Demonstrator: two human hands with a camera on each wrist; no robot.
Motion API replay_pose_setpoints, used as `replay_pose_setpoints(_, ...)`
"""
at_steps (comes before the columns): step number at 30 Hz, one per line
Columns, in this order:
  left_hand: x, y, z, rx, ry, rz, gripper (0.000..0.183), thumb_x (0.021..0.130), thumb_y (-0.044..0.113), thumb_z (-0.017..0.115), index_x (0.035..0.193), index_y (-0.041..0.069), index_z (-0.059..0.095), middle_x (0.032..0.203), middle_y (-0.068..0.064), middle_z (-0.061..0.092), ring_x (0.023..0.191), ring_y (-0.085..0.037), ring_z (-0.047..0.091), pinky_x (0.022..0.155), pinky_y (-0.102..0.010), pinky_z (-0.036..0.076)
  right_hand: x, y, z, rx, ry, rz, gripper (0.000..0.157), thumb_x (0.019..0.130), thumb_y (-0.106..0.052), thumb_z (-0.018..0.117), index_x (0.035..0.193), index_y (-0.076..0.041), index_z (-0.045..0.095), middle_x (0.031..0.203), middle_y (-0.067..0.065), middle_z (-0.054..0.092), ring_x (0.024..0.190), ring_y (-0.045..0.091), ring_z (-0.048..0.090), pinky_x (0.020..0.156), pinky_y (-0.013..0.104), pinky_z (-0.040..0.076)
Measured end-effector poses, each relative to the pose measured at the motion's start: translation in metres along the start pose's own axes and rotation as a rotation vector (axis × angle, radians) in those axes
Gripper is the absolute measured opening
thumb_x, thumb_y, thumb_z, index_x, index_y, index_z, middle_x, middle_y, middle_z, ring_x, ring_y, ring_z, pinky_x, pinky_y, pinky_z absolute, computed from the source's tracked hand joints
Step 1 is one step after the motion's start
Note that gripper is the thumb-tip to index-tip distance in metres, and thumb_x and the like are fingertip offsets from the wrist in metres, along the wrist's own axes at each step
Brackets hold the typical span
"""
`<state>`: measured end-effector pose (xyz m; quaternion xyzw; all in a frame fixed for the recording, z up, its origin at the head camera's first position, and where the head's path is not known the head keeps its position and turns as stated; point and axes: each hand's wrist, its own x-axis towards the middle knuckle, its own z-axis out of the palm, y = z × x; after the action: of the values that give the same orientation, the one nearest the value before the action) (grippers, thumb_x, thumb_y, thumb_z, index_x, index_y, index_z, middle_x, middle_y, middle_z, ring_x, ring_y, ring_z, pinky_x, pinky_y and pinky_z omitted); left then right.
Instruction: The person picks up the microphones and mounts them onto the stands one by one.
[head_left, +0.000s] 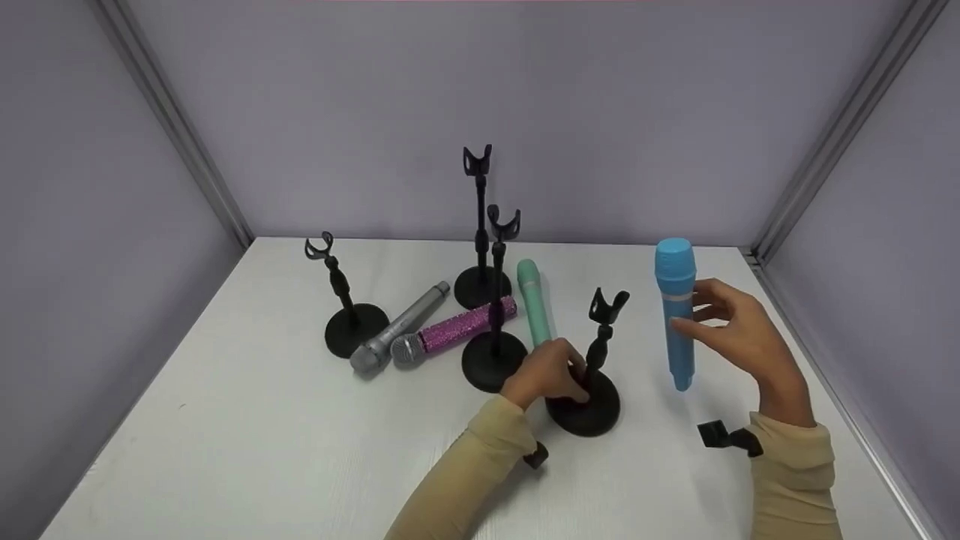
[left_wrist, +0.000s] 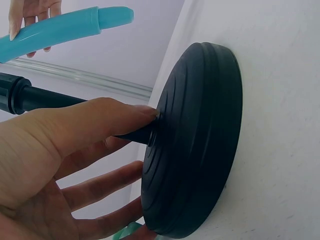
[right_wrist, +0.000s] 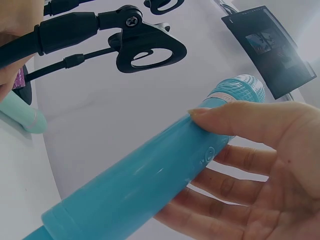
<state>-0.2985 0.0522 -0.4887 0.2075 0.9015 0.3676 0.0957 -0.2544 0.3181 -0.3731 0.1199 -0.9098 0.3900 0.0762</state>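
My right hand (head_left: pixel 739 330) holds a blue microphone (head_left: pixel 679 330) upright above the table, head up, thumb on one side and fingers on the other. In the right wrist view the blue microphone (right_wrist: pixel 135 170) lies slantwise across the picture. My left hand (head_left: pixel 547 371) grips the foot of a black microphone stand (head_left: pixel 589 409). Seen from the left wrist, the thumb lies along the pole where it meets the round base (left_wrist: pixel 200 140), and other fingers reach the base's edge. The stand's forked clip (head_left: pixel 607 307) holds nothing. Right behind the left hand lies a mint green microphone (head_left: pixel 534 300).
Left of the hands, a pink glitter microphone (head_left: pixel 457 330) and a silver microphone (head_left: pixel 405 326) lie on the white table (head_left: pixel 247 435). Further black stands rise at the left (head_left: pixel 352 330), the middle (head_left: pixel 495 360) and the back (head_left: pixel 480 225). Pale walls (head_left: pixel 600 120) enclose the table.
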Motion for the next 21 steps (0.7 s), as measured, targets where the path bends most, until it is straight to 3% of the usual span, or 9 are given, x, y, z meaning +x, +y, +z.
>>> replay_pose_setpoints(8, -0.0017, 0.0023, -0.0008, 0.014, -0.005, -0.031, 0.02, 0.07, 0.014, 0.094, 0.084, 0.016, 0.08, 0.073, 0.01, 0.069, 0.071, -0.006, 0.056, 0.063, -0.021, 0.049, -0.0004, 0.0006, 0.0004, 0.009, 0.014, -0.005, 0.053, 0.095, -0.021, 0.076, 0.141, -0.004, 0.057, 0.127, 0.02, 0.066, 0.114, 0.037, 0.066, 0.095, 0.056, 0.051)
replay_pose_setpoints(17, -0.0005, 0.0021, -0.0029, 0.024, -0.005, -0.022, 0.018, 0.071, 0.015, 0.094, 0.084, 0.017, 0.081, 0.073, 0.01, 0.07, 0.071, -0.006, 0.058, 0.064, -0.022, 0.05, 0.0014, -0.0001, 0.0007, 0.011, 0.05, -0.015, 0.053, 0.093, -0.021, 0.078, 0.14, -0.007, 0.058, 0.127, 0.017, 0.067, 0.103, 0.01, 0.061, 0.095, 0.054, 0.05)
replay_pose_setpoints(21, 0.0001, 0.0031, -0.002, 0.017, -0.014, -0.026, 0.019, 0.07, 0.015, 0.094, 0.084, 0.017, 0.081, 0.073, 0.01, 0.07, 0.07, -0.006, 0.058, 0.063, -0.021, 0.05, 0.0008, 0.0005, 0.0017, 0.012, 0.065, -0.018, 0.052, 0.093, -0.021, 0.078, 0.139, -0.008, 0.059, 0.126, 0.015, 0.068, 0.101, 0.0, 0.061, 0.092, 0.046, 0.05)
